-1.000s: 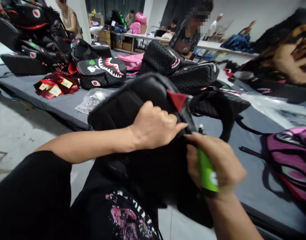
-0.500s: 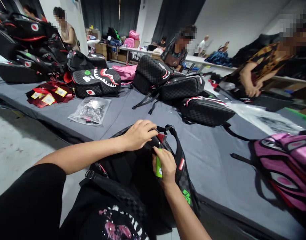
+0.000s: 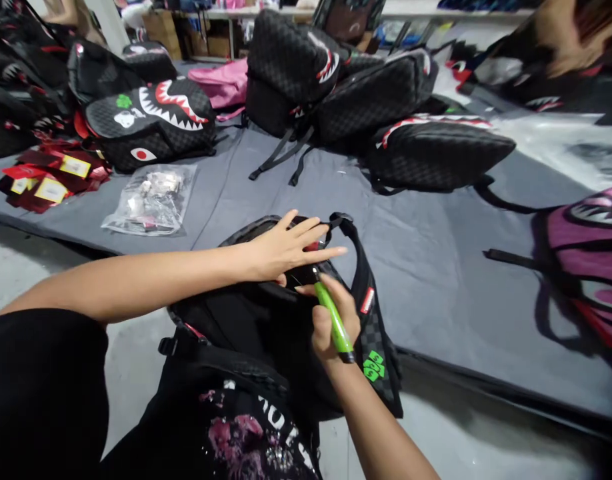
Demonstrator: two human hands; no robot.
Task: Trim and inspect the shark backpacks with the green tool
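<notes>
Our R hand (image 3: 339,313) grips a green tool (image 3: 333,319), fingers curled round the barrel, tip aimed fwd-left at the space under our L hand (image 3: 291,248). L hand is spread flat, palm down, fingers fanned, nothing visibly held; its thumb is tucked low near the tool's tip.

Black backpack (image 3: 231,320) sits right below both hands, btwn our body and the desk (image 3: 436,280), strap (image 3: 365,283) just right of the R hand. A bit of red patch (image 3: 313,247) peeks out btwn the L fingers.

Step, as we judge it: prob. spot work on the backpack w/ the tool, L hand steadying the cloth. Whether the tip touches it, can't tell. Next move calls for the L hand to hold the cloth taut and the R to bring the tip in w/ care, clear of the L thumb.

Pose: L forearm comes in nearly level from the left; R forearm rises from below, wrist a bit bent, tool slanting back toward the wrist.
</notes>
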